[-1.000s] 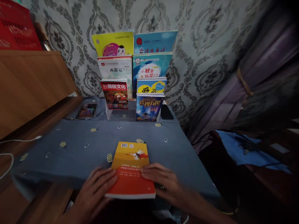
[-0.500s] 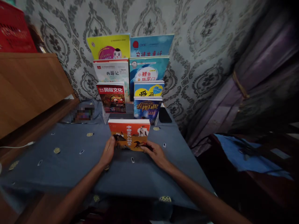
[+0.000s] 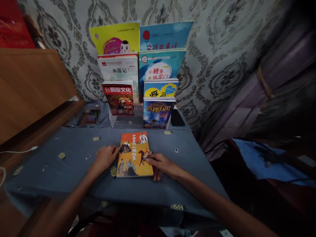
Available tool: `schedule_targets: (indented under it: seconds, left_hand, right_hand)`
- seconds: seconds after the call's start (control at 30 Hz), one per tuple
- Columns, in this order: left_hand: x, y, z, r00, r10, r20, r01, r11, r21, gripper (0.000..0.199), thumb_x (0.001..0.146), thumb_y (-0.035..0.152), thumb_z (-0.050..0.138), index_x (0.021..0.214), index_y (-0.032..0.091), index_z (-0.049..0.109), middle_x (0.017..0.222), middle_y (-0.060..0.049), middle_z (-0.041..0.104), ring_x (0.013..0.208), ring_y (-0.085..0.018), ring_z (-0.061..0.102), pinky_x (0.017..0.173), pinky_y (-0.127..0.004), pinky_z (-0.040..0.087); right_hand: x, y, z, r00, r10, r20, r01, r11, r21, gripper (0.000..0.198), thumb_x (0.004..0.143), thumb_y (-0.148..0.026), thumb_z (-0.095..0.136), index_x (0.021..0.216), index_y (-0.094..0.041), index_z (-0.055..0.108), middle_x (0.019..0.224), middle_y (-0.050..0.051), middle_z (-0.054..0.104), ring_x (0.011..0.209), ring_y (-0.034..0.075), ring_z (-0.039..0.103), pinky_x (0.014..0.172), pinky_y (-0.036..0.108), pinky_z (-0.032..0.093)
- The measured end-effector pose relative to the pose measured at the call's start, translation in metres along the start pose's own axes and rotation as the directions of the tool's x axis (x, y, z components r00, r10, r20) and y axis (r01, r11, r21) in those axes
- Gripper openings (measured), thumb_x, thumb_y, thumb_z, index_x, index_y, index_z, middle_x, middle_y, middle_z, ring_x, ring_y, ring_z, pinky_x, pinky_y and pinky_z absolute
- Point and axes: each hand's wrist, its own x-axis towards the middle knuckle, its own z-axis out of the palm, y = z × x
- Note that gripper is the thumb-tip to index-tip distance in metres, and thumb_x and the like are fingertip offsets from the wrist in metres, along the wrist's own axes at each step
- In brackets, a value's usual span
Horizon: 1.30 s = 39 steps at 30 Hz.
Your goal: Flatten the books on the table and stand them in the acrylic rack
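Observation:
An orange-and-yellow book (image 3: 134,156), with figures and a horse on its cover, faces up just above or on the blue tablecloth; which of the two I cannot tell. My left hand (image 3: 106,158) is closed at its left edge, the fingertips touching the side and partly hidden. On the opposite edge, my right hand (image 3: 164,166) grips the book with the thumb over the cover and other fingers beside and below. Behind it stands a clear tiered rack (image 3: 125,121) holding several books, among them a red-covered book (image 3: 120,102) and a dark blue book (image 3: 158,113) in front.
A black phone (image 3: 177,118) lies right of the rack. To the left are a blurred-out item (image 3: 88,117), a white cable (image 3: 17,151) and a wooden cabinet (image 3: 32,92). Patterned wallpaper rises behind the table, and a purple curtain (image 3: 247,95) hangs at the right.
The book has tipped from raised, cover toward me, to lying flatter and lower, nearer me. Both hands moved with it. The view has shifted slightly closer.

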Motion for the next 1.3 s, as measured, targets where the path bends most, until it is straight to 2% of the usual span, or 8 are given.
schedule_targets:
  seconds: [0.23,0.37,0.43,0.57,0.67,0.77,1.0,1.3]
  left_hand:
    - [0.015,0.013,0.01,0.943,0.242,-0.227,-0.23,0.97,0.079,0.026,0.102,0.032,0.041,0.107,0.018,0.063,0.105,-0.011,0.069,0.097,-0.025,0.066,0.08,-0.032,0.048]
    - [0.034,0.018,0.019,0.916,0.328,-0.231,-0.308,0.944,0.116,0.025,0.101,0.028,0.043,0.115,0.017,0.061,0.123,-0.014,0.065,0.11,-0.027,0.063,0.094,-0.038,0.048]
    - [0.04,0.019,0.02,0.92,0.334,-0.204,-0.304,0.939,0.163,0.026,0.101,0.027,0.044,0.118,0.015,0.06,0.129,-0.016,0.063,0.113,-0.029,0.062,0.097,-0.04,0.047]
    - [0.047,0.027,0.017,0.926,0.339,-0.166,-0.295,0.924,0.244,0.027,0.1,0.024,0.046,0.121,0.013,0.06,0.132,-0.017,0.062,0.117,-0.03,0.061,0.098,-0.042,0.046]
    - [0.052,0.034,0.015,0.928,0.343,-0.149,-0.296,0.917,0.266,0.026,0.1,0.023,0.045,0.119,0.013,0.06,0.127,-0.016,0.064,0.114,-0.029,0.062,0.096,-0.041,0.046]
    - [0.057,0.037,0.015,0.927,0.346,-0.143,-0.298,0.914,0.276,0.024,0.099,0.018,0.044,0.115,0.014,0.062,0.115,-0.015,0.068,0.108,-0.029,0.063,0.093,-0.04,0.047]
    - [0.061,0.029,0.027,0.916,0.34,-0.215,-0.293,0.93,0.221,0.03,0.097,0.014,0.042,0.119,0.015,0.062,0.121,-0.015,0.066,0.11,-0.028,0.062,0.092,-0.04,0.048]
    - [0.061,0.029,0.029,0.908,0.337,-0.248,-0.298,0.937,0.182,0.031,0.1,0.019,0.039,0.121,0.013,0.061,0.12,-0.015,0.066,0.111,-0.029,0.061,0.094,-0.042,0.048]
  right_hand:
    - [-0.004,-0.01,0.004,0.999,0.036,-0.019,-0.037,0.999,-0.035,0.027,0.1,-0.039,0.049,0.082,-0.02,0.051,0.051,-0.003,0.064,0.041,0.011,0.064,0.041,0.017,0.049]
    - [-0.008,-0.019,-0.004,0.995,-0.019,-0.103,-0.015,0.948,-0.319,0.032,0.099,-0.042,0.049,0.074,-0.021,0.051,0.049,-0.003,0.06,0.037,0.011,0.056,0.038,0.02,0.042]
    - [-0.01,-0.024,-0.009,0.952,-0.219,-0.213,0.065,0.827,-0.559,0.037,0.097,-0.042,0.052,0.067,-0.021,0.052,0.05,-0.001,0.06,0.041,0.012,0.057,0.042,0.021,0.04]
    - [-0.001,-0.032,-0.006,0.749,-0.594,-0.295,0.098,0.538,-0.837,0.023,0.097,-0.028,0.052,0.079,-0.021,0.064,0.073,0.004,0.072,0.069,0.017,0.068,0.063,0.025,0.047]
    - [0.023,-0.038,0.005,0.682,-0.716,-0.15,0.187,0.369,-0.911,0.02,0.098,-0.02,0.048,0.101,-0.018,0.068,0.102,0.009,0.074,0.098,0.022,0.068,0.087,0.033,0.051]
    - [0.053,-0.043,0.018,0.659,-0.752,0.012,0.28,0.23,-0.932,0.026,0.097,-0.017,0.046,0.115,-0.013,0.066,0.125,0.016,0.068,0.12,0.025,0.061,0.106,0.04,0.045]
    - [0.086,-0.044,0.022,0.719,-0.694,0.04,0.273,0.23,-0.934,0.045,0.099,-0.018,0.043,0.141,-0.003,0.05,0.148,0.024,0.051,0.142,0.03,0.044,0.12,0.05,0.031]
    - [0.081,-0.03,-0.016,0.718,-0.694,-0.061,0.211,0.299,-0.931,0.048,0.101,-0.028,0.044,0.143,-0.007,0.051,0.152,0.022,0.047,0.147,0.029,0.037,0.121,0.051,0.028]
